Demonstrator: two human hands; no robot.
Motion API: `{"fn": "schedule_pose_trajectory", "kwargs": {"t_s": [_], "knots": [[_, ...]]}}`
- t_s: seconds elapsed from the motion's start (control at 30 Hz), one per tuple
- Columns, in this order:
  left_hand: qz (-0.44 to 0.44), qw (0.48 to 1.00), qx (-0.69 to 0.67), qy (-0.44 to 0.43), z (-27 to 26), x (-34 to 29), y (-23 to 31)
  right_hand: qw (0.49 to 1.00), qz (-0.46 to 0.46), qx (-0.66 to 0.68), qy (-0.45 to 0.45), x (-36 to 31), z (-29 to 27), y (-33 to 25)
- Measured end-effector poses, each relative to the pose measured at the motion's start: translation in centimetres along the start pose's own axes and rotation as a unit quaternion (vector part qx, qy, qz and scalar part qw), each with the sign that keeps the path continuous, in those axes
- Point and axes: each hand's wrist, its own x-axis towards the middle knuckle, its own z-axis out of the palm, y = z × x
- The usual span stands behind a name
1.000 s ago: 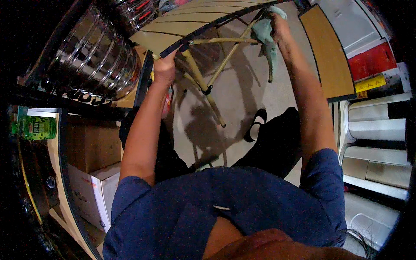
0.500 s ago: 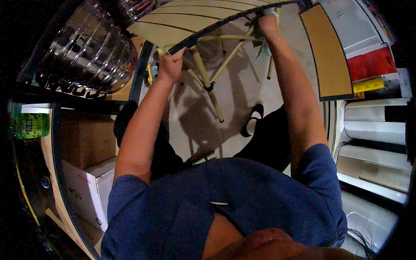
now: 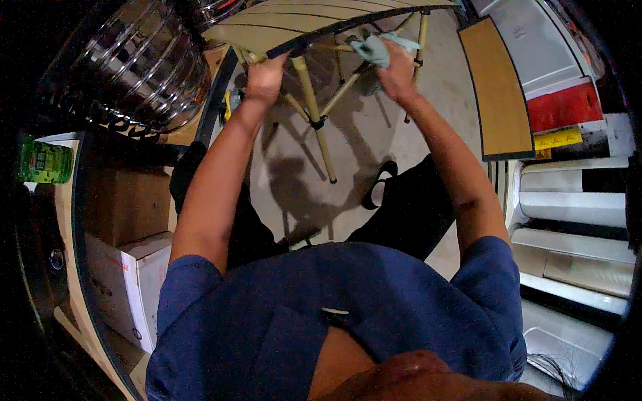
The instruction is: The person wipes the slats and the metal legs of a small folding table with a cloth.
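Observation:
A slatted wooden folding table [image 3: 294, 23] with pale yellow legs [image 3: 314, 117] stands on the concrete floor in front of me. My left hand [image 3: 264, 77] grips the table's dark front edge near a leg's top. My right hand [image 3: 396, 70] holds a pale green cloth [image 3: 374, 48] pressed against the frame under the tabletop, between the legs.
Large shiny steel pots [image 3: 134, 73] sit on a counter at the left. A green can [image 3: 43, 160] stands on a shelf at far left, above cardboard boxes [image 3: 127, 274]. A wooden board [image 3: 498, 87] lies at the right, beside red, yellow and white items [image 3: 568, 107].
My right hand with the cloth has moved left and down from the table's far right edge to the frame under the top. My left hand has stayed on the edge.

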Motion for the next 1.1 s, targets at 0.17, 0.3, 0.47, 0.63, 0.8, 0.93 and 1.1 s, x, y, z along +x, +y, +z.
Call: {"fn": "schedule_pose_trajectory", "kwargs": {"t_s": [0.17,0.3,0.47,0.63,0.8,0.93,1.1], "knots": [[0.219,0.952,0.184,0.106,2.5,-1.9,-3.1,0.953,0.014,-0.239,-0.187,4.0,-1.7,7.5],[0.263,0.949,0.088,0.148,1.7,-1.9,-2.0,0.885,-0.022,-0.404,-0.230,7.5,-4.6,10.9],[0.263,0.950,0.137,0.098,2.3,-1.9,-1.2,0.993,0.096,-0.068,0.031,3.2,1.5,13.1],[0.255,0.927,0.246,0.126,1.8,-1.4,-3.0,0.937,0.191,0.288,-0.045,-1.3,3.1,5.4],[0.243,0.941,0.170,0.163,1.0,0.1,-1.7,0.884,0.305,0.345,-0.079,-4.2,-1.9,-3.9],[0.014,0.856,-0.500,0.130,5.0,1.5,-7.6,0.909,0.176,0.367,-0.090,-5.3,-2.4,-11.5],[-0.115,0.823,-0.554,0.055,6.5,1.9,-11.7,0.835,0.290,0.465,0.052,-2.2,-2.3,-14.4]]}}
